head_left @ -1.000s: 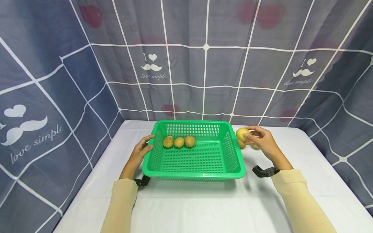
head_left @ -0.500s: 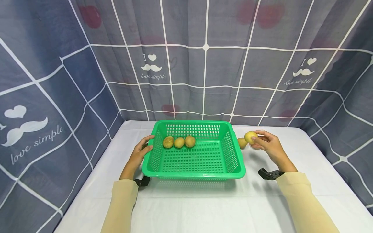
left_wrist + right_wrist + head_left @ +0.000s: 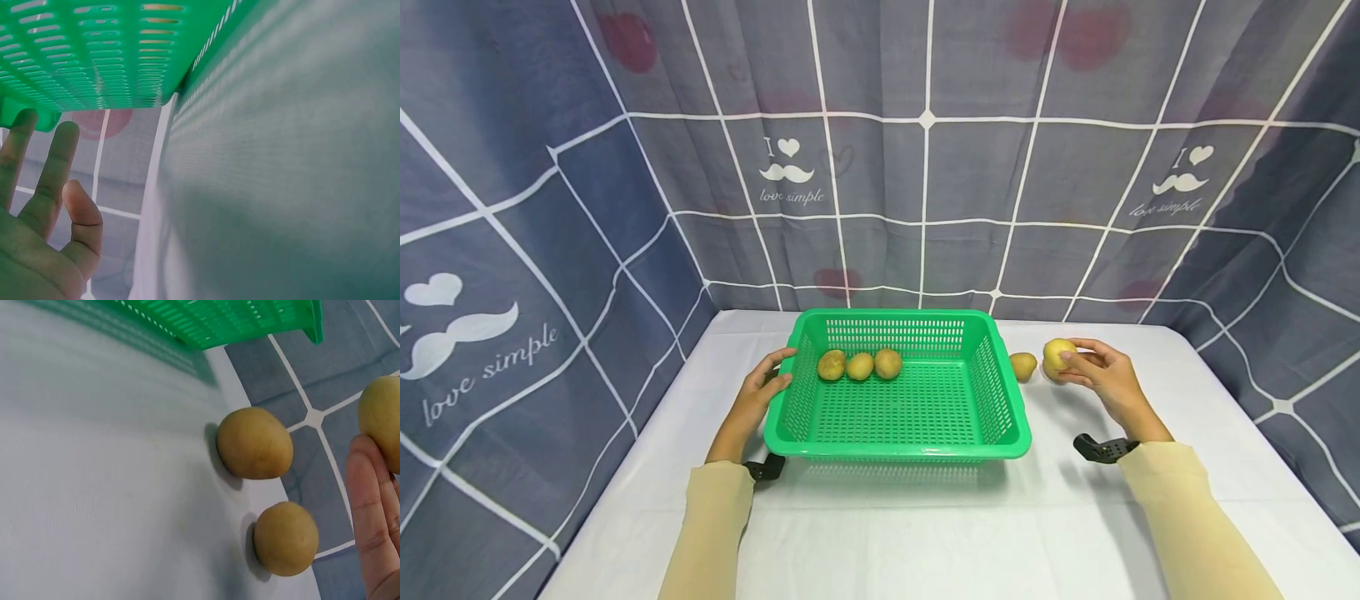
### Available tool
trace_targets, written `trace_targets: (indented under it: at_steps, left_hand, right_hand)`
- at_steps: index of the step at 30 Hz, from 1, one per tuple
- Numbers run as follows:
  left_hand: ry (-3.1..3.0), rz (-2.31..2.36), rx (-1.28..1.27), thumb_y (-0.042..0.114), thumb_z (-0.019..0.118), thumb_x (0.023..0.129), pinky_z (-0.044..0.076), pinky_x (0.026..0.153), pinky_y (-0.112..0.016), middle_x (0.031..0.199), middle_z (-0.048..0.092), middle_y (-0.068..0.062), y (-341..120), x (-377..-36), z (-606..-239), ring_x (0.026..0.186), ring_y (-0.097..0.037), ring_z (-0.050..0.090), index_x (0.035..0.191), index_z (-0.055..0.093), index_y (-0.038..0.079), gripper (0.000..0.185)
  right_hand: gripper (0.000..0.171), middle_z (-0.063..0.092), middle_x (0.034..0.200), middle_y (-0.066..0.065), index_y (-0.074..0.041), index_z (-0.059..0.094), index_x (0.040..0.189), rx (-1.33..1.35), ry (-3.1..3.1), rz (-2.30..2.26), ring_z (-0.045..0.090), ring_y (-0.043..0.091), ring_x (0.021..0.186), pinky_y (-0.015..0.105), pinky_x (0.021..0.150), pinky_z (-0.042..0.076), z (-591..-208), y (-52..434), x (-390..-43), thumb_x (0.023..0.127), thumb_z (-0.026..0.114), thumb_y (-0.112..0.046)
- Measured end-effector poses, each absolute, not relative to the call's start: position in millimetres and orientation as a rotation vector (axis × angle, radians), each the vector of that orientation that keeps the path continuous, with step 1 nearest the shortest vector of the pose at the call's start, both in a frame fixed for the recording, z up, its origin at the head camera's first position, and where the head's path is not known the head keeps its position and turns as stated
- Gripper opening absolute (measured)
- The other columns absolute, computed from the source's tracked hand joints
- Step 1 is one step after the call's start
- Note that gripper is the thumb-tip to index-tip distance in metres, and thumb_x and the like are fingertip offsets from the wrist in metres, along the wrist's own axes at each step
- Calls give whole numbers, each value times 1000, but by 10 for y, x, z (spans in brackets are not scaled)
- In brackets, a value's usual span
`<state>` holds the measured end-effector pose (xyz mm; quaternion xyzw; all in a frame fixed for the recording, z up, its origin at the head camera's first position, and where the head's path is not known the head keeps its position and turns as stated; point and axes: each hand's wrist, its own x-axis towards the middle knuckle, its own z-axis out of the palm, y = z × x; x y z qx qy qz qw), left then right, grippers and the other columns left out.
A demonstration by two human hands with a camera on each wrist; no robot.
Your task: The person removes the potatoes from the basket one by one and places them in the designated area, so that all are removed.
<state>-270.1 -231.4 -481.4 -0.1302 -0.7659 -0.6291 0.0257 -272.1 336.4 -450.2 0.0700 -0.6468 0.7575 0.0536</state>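
Two sleeves (image 3: 715, 512): reaching in from the near edge, pale yellow, black wristbands (image 3: 766, 468) showing by the cuffs.
Left hand (image 3: 752, 404): not clenching, fingers lying loosely against the basket's left rim.
Right hand (image 3: 1111, 383): pinching one potato (image 3: 1058, 357) right of the basket.
Green basket (image 3: 895, 452): standing on the white table (image 3: 895, 533), holding three potatoes (image 3: 860, 367) in a row, back left.
Two loose potatoes (image 3: 255, 444): resting on the table, outside the basket's right wall, near the pinched one.
Checked curtain (image 3: 880, 175): hanging behind everything.

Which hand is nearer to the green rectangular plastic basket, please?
Left: the left hand touches the basket's left rim; the right hand is apart, beyond the right rim, holding a round yellow potato.
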Motion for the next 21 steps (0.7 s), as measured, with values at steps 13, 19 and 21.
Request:
trace_targets:
  at_steps: [13, 19, 21]
  left_hand:
    - [-2366, -1942, -399, 12, 51, 110, 21, 126, -68, 174, 27, -26, -2311, -2695, -4808, 161, -52, 18, 159, 45, -3, 51]
    - [-2371, -1930, -404, 11, 50, 111, 23, 125, -68, 174, 26, -26, -2300, -2689, -4798, 160, -53, 18, 160, 43, -4, 51]
    - [-2371, -1933, -404, 11, 50, 111, 25, 124, -66, 173, 27, -27, -2292, -2690, -4793, 160, -53, 20, 160, 43, -4, 52]
  right_hand:
    - [24, 78, 90, -7, -23, 76, 103, 30, -1994, 2221, 77, 10, 76, 25, 73, 63, -4551, 3484, -2715, 103, 71, 0]
    - [24, 78, 91, -8, -22, 75, 103, -25, -1959, 2246, 77, 8, 79, 24, 75, 63, -4602, 3553, -2736, 104, 69, 2]
    - [26, 78, 91, -7, -21, 75, 103, -45, -1921, 2283, 77, 8, 79, 23, 76, 63, -4613, 3584, -2734, 103, 68, 4]
